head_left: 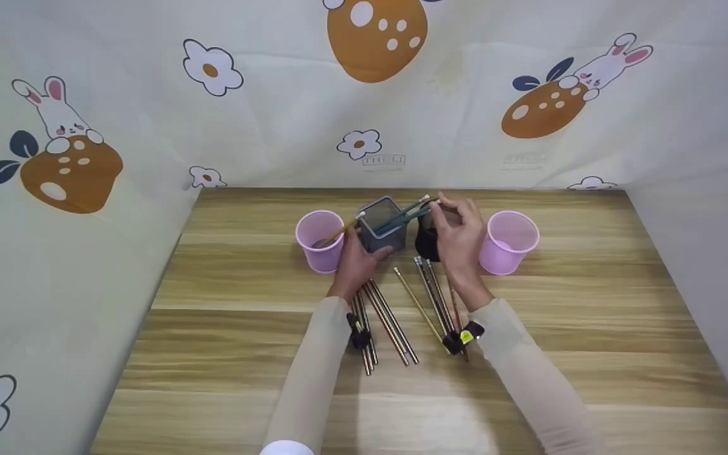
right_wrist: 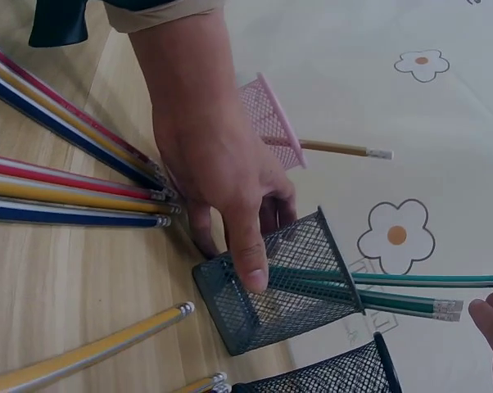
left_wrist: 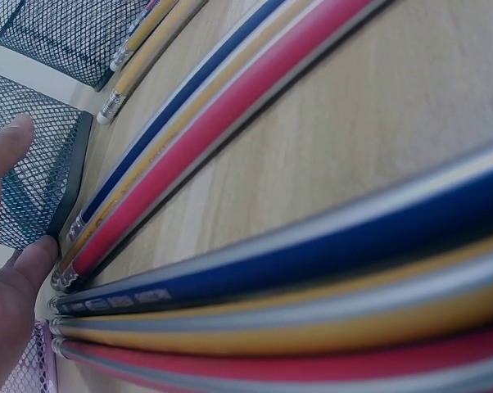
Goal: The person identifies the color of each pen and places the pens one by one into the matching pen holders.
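My left hand (head_left: 356,268) grips a dark square mesh pencil holder (head_left: 376,245), its thumb on the near side in the right wrist view. Several green pencils (right_wrist: 394,304) stand in this holder and lean right, their eraser ends sticking out. With thumb and fingertips, my right hand (head_left: 462,234) pinches the end of one green pencil (right_wrist: 443,281); only its fingertips show at the right edge of the right wrist view. Beside that hand stands a second black mesh holder (head_left: 427,245), partly hidden behind it.
A pink mesh cup (head_left: 323,259) with a yellow pencil (head_left: 342,232) stands at left, another pink cup (head_left: 502,260) at right. Red, yellow and blue pencils (left_wrist: 230,106) lie in groups under my left forearm. More pencils (head_left: 433,294) lie by my right wrist. A patterned sheet (head_left: 275,126) hangs behind.
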Tool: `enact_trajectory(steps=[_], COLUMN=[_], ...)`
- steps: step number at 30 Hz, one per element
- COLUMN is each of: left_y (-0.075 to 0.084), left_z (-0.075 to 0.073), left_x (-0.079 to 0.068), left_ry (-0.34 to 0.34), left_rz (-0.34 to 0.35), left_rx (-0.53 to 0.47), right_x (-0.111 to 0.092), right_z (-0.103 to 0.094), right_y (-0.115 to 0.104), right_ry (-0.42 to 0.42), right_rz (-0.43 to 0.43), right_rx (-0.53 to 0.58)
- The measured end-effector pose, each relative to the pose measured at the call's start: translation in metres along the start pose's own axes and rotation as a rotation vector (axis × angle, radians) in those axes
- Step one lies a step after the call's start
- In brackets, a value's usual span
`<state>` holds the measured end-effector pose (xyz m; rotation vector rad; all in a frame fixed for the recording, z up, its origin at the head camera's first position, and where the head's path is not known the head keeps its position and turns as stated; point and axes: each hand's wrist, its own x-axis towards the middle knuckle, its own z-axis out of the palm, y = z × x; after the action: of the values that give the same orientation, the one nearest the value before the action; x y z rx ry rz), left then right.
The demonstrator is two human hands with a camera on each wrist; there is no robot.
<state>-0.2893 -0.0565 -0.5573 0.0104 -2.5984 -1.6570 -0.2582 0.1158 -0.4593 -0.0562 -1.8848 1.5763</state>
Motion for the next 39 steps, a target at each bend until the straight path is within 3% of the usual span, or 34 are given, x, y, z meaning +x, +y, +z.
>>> enact_trajectory(steps=[5, 17, 25, 33, 39], left_y=[0.000, -0.001, -0.002, -0.002, 0.002], left_z=[0.000, 0.001, 0.002, 0.003, 0.004], left_x=[0.000, 0.001, 0.001, -0.001, -0.009], left_ry=[-0.008, 0.002, 0.013, 0.028, 0.058], left_rz=[-0.008, 0.003, 0.022, 0.015, 0.043], left_rx=[0.000, -0.025, -0.002, 0.000, 0.087], right_x=[-0.001, -0.008, -0.010, -0.011, -0.012], right_z=[-0.002, 0.001, 0.001, 0.000, -0.004], right_y=[0.003, 0.013, 0.018, 0.017, 0.018], right_ry=[-0.018, -0.077, -0.154, -0.183, -0.192], right_rz=[0.011, -0.076, -0.036, -0.018, 0.033], right_rx=[-0.078, -0.179, -0.141, -0.184, -0.180])
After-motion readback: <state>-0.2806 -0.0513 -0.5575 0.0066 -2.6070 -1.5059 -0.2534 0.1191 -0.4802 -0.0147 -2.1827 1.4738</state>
